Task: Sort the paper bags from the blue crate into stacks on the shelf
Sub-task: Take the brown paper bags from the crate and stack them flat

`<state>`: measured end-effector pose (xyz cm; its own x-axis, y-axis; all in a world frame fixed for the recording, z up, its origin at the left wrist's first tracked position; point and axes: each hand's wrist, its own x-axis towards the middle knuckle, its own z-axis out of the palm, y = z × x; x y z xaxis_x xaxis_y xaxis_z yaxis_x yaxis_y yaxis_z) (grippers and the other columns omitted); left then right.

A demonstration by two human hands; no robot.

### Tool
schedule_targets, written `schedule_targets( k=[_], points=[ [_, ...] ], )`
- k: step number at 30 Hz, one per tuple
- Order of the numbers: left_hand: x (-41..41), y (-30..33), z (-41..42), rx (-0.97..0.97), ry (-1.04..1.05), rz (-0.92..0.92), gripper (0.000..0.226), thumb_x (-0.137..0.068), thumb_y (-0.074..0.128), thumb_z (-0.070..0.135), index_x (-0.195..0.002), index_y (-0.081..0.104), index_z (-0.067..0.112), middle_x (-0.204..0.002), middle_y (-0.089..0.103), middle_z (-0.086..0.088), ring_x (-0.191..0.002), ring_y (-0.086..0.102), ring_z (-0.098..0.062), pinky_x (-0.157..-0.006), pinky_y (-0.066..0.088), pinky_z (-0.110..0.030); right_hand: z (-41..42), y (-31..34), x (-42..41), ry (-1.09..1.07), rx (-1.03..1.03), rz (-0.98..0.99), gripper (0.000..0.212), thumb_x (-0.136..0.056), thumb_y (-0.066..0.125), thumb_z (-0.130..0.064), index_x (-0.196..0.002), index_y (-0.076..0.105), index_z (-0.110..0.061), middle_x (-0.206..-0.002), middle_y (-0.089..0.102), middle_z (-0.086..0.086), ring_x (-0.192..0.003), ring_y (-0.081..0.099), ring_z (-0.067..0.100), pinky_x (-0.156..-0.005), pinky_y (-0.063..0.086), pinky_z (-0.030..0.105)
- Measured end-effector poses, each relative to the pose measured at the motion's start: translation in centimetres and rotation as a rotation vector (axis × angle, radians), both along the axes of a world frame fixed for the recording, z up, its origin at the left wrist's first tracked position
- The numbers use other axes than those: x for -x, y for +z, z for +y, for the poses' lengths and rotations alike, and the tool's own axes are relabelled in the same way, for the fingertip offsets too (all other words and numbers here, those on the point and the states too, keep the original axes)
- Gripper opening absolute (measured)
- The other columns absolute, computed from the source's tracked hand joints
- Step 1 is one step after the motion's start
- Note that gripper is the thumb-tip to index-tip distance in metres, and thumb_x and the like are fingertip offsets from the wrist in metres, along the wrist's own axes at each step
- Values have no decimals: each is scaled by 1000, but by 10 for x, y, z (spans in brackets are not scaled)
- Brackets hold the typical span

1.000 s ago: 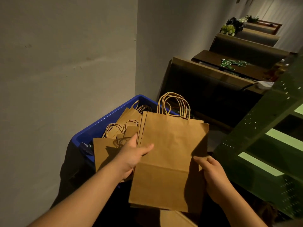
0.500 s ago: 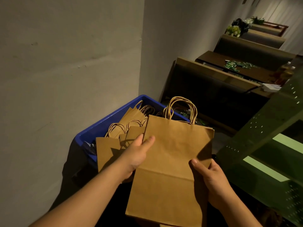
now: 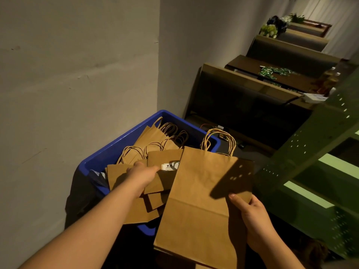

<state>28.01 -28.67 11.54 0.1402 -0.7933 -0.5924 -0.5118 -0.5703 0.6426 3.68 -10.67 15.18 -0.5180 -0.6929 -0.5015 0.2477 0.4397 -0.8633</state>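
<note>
1. Nearest, the right hand [image 3: 254,220] grips the large paper bag [image 3: 202,202] at its right edge, thumb on the front face and the other fingers hidden behind; the bag is held flat, handles pointing away, partly over the near right corner of the blue crate [image 3: 116,150].
2. Left of it, the left hand [image 3: 140,176] reaches into the crate with its fingers resting on the smaller paper bags [image 3: 124,191]; whether they pinch one or only press on it cannot be told.
3. One of those bags carries a small white label [image 3: 170,166] just beyond the left fingertips.
4. More bags with twisted handles [image 3: 169,131] lie piled toward the far end of the crate, which stands against the grey wall [image 3: 77,74].
5. On the right stands the green metal shelf [image 3: 320,152] with perforated uprights.
6. Farther off, a dark surface [image 3: 272,74] holds scattered green packets [image 3: 272,71].
</note>
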Motion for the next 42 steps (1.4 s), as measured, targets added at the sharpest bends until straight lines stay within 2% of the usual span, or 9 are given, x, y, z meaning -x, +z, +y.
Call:
schedule_targets(
  k=[4, 8, 13, 15, 24, 29, 34, 38, 42],
  points=[
    [2, -9, -3, -131, 125, 181, 60, -86, 79, 33, -136, 49, 17, -109, 69, -15, -96, 68, -35, -83, 61, -51, 2, -5, 1, -47, -48, 3, 25, -90, 78, -26, -107, 68, -10, -73, 67, 11, -64, 61, 28, -60, 42, 34],
    [-2, -5, -1, -143, 202, 258, 38, -88, 78, 19, -120, 59, 14, -104, 72, -16, -93, 71, -35, -86, 61, -52, 2, -2, 1, -52, -73, 4, 27, -90, 77, -28, -106, 67, -9, -77, 64, 12, -67, 58, 28, -61, 40, 35],
    [-8, 30, 5, 32, 193, 291, 11, -95, 70, 14, -101, 63, 20, -101, 72, -10, -90, 71, -30, -75, 61, -45, 1, 8, 4, -37, -83, -4, 26, -91, 75, -25, -107, 65, -7, -78, 63, 14, -65, 57, 28, -60, 40, 36],
    [-14, 48, 7, 184, 150, 275, 17, -97, 65, 13, -96, 61, 30, -102, 71, -3, -93, 70, -25, -76, 59, -43, 1, 13, 5, -46, -81, -2, 23, -93, 73, -24, -105, 63, -7, -77, 63, 16, -63, 58, 29, -58, 41, 36],
    [-30, 136, 25, 663, -90, 70, 39, -94, 66, 24, -130, 60, 39, -99, 71, 16, -84, 69, -12, -70, 59, -35, -2, 22, 10, -56, -99, 12, 20, -100, 60, -23, -102, 56, -4, -79, 55, 17, -64, 53, 28, -59, 40, 39],
    [-16, 163, 51, 856, -248, -157, 42, -96, 65, 16, -130, 63, 41, -100, 61, 17, -75, 58, 1, -54, 40, -10, -4, 23, 5, -80, -59, -7, 13, -103, 56, -21, -99, 53, -9, -74, 52, 12, -57, 49, 24, -52, 37, 32],
    [21, 147, 79, 811, -484, -199, 48, -98, 62, 13, -136, 57, 42, -114, 60, 13, -87, 62, -6, -76, 61, -30, -8, 23, -7, -109, 22, -27, 10, -105, 53, -21, -99, 54, -14, -68, 49, 8, -55, 44, 21, -53, 32, 33],
    [50, 133, 109, 858, -614, -245, 54, -101, 56, 14, -146, 46, 41, -124, 60, 14, -111, 55, -9, -96, 55, -32, -10, 17, -13, -123, 68, -16, 23, -107, 47, -30, -113, 58, -11, -62, 49, 3, -52, 42, 18, -53, 30, 33],
    [74, 117, 134, 859, -764, -261, 57, -101, 53, 12, -149, 42, 41, -132, 55, 13, -123, 48, -12, -103, 47, -33, -7, 13, -21, -100, 164, -27, 48, -100, 40, -63, -117, 65, -25, -82, 65, 1, -68, 55, 15, -61, 40, 32]
  ],
)
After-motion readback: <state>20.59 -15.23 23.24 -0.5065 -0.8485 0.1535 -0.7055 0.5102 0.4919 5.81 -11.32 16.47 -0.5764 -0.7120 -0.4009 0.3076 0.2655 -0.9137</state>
